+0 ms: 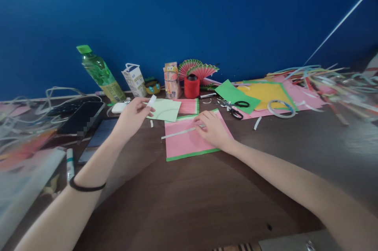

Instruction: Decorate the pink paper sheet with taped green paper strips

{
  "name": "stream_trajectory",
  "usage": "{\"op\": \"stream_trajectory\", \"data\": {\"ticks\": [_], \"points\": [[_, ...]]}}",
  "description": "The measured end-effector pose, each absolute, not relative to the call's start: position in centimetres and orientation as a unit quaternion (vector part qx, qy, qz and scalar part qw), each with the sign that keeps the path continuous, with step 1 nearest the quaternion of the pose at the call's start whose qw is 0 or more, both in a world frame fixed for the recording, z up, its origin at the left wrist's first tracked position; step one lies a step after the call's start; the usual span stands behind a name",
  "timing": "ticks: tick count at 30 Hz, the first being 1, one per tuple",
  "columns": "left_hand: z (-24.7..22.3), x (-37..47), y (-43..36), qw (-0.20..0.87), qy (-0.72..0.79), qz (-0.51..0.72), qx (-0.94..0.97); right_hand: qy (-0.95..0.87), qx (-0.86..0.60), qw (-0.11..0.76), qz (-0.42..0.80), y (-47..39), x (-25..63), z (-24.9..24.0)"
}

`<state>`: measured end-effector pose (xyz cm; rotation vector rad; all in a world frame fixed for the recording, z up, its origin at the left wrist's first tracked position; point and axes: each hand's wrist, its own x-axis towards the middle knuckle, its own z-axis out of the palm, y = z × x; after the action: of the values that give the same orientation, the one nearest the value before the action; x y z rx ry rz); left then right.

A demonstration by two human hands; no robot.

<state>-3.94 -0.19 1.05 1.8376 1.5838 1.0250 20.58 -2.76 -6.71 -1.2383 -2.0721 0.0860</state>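
Observation:
My left hand is raised over the table, thumb and fingers pinching a short white strip. Just behind it lies a pale green sheet. My right hand rests on a pink paper sheet with green borders, its fingers loosely bent and apart, the tips on the paper. A long narrow whitish strip, which looks like tape, runs across the pink sheet from beyond its left edge to my right fingertips. The strip's right end is partly hidden by that hand.
Black-handled scissors lie on a green sheet, beside a tape roll. Along the blue wall stand a green bottle, a carton, a red container and folded paper fans. Cables and phones occupy the left.

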Motion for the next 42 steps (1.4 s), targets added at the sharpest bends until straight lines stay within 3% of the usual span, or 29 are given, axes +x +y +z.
{"op": "stream_trajectory", "data": {"ticks": [9,17,32,42], "points": [[-0.3,-1.4,-1.7,0.324,0.466,0.343,0.748,-0.824,-0.416,0.383,-0.031,-4.0,20.1,-5.8],[-1.5,0.5,-3.1,0.410,0.413,0.284,0.762,-0.745,-0.431,0.484,0.158,-4.1,20.0,-5.3],[-1.4,0.6,-3.4,0.300,0.460,0.244,0.799,-0.782,-0.383,0.460,0.172,-4.5,19.8,-5.4],[-1.2,0.3,-3.1,0.311,0.491,0.225,0.782,-0.704,-0.396,0.531,0.255,-3.6,19.8,-6.3]]}}
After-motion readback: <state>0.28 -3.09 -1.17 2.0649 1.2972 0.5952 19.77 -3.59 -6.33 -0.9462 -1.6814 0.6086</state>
